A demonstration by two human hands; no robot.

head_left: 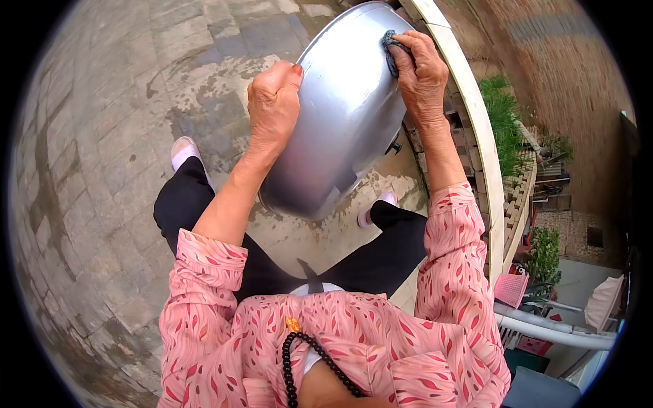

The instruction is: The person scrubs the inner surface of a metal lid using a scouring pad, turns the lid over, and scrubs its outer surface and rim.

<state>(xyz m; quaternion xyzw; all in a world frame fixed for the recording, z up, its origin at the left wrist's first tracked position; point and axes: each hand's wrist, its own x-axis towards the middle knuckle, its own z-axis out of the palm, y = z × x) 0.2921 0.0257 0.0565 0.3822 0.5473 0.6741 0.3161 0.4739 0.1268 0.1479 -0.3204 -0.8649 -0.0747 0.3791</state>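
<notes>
A large silver pot lid point(347, 102), domed and shiny, stands tilted on its edge in front of me, between my feet. A small black knob point(394, 145) shows on its right side. My left hand point(275, 102) is closed around the rim on the lid's left. Pinched in the fingers of my right hand point(422, 75) is a dark grey scouring pad point(390, 53), pressed against the upper right of the lid's outer surface. The inside of the lid faces away and is hidden.
Stone paving point(102, 204) with wet patches spreads to the left. A pale curved ledge point(476, 115) over stacked bricks runs close along my right. Beyond it are green plants point(502, 122), a pink plastic basket point(511, 289) and a white rail point(558, 333).
</notes>
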